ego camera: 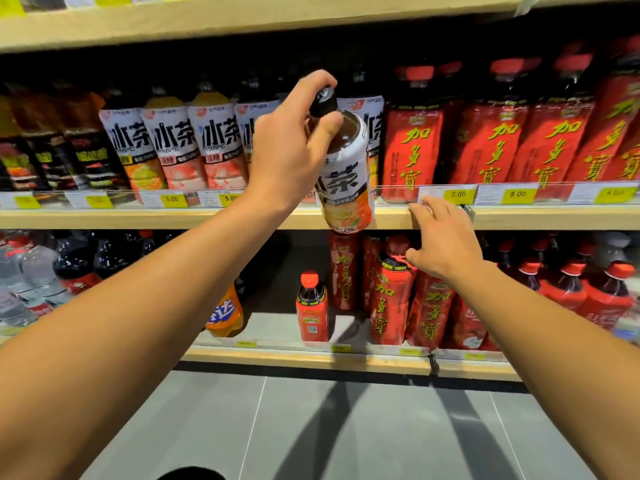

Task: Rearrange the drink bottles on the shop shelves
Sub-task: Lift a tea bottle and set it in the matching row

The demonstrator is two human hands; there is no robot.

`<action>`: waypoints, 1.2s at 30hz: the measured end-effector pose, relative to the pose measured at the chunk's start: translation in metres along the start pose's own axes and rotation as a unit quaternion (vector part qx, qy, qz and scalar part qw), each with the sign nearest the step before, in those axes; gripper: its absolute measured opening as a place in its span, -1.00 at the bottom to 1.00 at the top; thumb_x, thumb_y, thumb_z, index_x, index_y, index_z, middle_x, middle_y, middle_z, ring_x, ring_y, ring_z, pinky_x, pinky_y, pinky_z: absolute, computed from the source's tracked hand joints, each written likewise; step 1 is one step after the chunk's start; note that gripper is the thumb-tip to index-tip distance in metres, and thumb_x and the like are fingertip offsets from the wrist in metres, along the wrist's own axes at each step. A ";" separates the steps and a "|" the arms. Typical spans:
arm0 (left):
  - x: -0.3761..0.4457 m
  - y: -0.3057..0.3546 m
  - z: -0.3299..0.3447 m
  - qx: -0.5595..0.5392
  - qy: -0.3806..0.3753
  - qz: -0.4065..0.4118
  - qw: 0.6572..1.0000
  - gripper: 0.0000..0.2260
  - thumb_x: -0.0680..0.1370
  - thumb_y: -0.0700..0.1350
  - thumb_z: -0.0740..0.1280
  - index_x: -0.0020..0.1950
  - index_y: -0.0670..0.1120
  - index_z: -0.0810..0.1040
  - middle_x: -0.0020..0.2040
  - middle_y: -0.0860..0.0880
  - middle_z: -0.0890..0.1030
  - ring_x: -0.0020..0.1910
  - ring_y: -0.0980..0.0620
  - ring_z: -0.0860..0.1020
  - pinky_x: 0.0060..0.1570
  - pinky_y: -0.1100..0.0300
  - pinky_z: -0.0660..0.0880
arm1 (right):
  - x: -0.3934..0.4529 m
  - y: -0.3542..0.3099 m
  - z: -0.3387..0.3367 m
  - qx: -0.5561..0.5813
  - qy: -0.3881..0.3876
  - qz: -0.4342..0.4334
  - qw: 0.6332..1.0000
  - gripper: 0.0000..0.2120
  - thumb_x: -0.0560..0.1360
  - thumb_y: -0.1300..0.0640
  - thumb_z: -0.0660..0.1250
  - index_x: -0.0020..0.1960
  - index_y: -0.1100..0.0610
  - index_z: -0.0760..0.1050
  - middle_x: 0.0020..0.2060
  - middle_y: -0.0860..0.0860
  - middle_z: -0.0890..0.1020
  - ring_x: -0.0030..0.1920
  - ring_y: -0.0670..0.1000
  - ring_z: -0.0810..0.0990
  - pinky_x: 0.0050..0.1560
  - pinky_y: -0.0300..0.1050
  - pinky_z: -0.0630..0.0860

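Head view, nearest first: what are the two hands doing?

— Both forearms reach in from six o'clock. The left hand [289,147] has its fingers [317,79] and thumb clamped on the neck and black cap of a white-labelled tea bottle [343,168], held tilted in front of the middle shelf edge [173,218], clear of the shelf.

— And the right?

— The right hand [441,242] is at four o'clock from that bottle, fingers spread apart and holding nothing, fingertips at the price strip [457,195].

— Farther back?

— Matching tea bottles [173,147] stand at nine o'clock on the middle shelf, red-labelled bottles [495,147] at three o'clock. On the lower shelf stand more red bottles [391,299] and an orange soda bottle [227,311].
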State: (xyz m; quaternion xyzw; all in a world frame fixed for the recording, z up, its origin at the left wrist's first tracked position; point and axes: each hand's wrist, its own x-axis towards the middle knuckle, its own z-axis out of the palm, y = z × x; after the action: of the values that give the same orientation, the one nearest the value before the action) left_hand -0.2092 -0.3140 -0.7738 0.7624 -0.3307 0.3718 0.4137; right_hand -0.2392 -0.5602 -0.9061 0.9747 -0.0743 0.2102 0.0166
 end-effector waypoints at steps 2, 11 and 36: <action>0.003 0.003 0.009 0.015 -0.001 0.007 1.000 -0.69 0.62 -0.07 0.30 0.36 -0.04 0.51 -0.39 0.14 0.39 -0.39 0.18 0.38 -0.29 0.25 0.31 | -0.002 0.001 0.003 -0.005 0.002 -0.007 1.000 -0.20 0.33 -0.14 0.46 0.47 0.04 0.26 0.42 0.05 0.33 0.43 0.15 0.25 0.46 0.15 0.16; 0.008 0.016 0.069 -0.059 0.101 -0.044 0.992 -0.64 0.65 -0.13 0.14 0.44 -0.07 0.45 -0.04 0.14 0.52 -0.04 0.11 0.47 -0.11 0.36 0.32 | -0.005 0.012 0.021 0.000 0.027 -0.031 0.999 -0.14 0.32 -0.16 0.45 0.52 0.03 0.21 0.44 0.03 0.33 0.48 0.17 0.23 0.49 0.18 0.12; -0.027 -0.014 0.091 0.041 0.020 -0.055 0.997 -0.09 0.42 0.08 0.53 0.56 0.19 -0.03 0.53 -0.11 0.25 0.28 0.00 0.45 -0.05 0.18 0.44 | -0.010 0.011 0.019 0.031 0.013 -0.024 0.999 -0.10 0.39 -0.17 0.41 0.58 0.00 0.04 0.53 0.02 0.17 0.55 0.14 0.02 0.55 0.17 -0.07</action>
State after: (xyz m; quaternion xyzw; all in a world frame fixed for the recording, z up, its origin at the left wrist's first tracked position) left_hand -0.1845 -0.3826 -0.8363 0.7883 -0.2644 0.3770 0.4080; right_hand -0.2416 -0.5707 -0.9276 0.9734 -0.0438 0.2248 -0.0074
